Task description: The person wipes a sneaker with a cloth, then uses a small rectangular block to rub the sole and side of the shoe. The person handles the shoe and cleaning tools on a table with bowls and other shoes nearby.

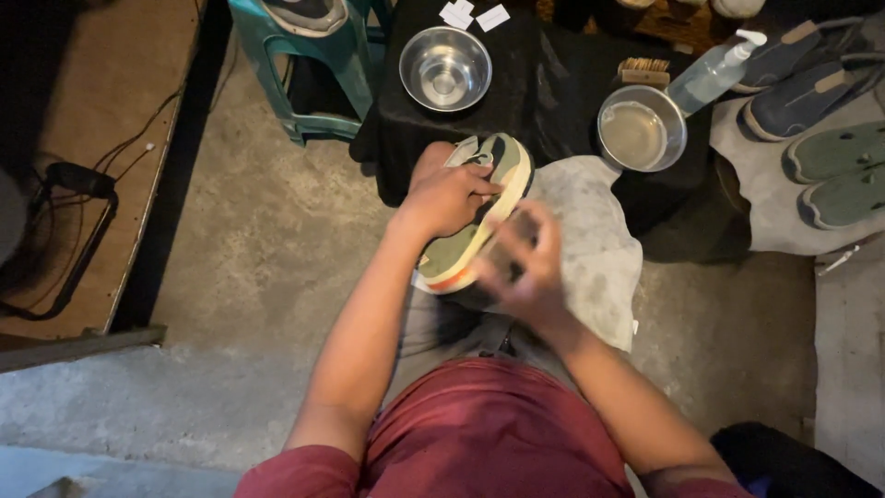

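- While the left hand (449,196) clamps the sneaker (475,212) from above, the blurred right hand (523,263) grips a dark brush against its side.
- Sneaker's long axis runs diagonally, its far end pointing toward the water bowl (641,128).
- Beneath the sneaker lies a grey cloth (595,249); left of the water bowl sits an empty bowl (445,68).

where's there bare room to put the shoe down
Bare concrete floor lies left of the left hand, between the teal stool and the wooden platform. The black table is crowded with the empty bowl, water bowl and spray bottle.
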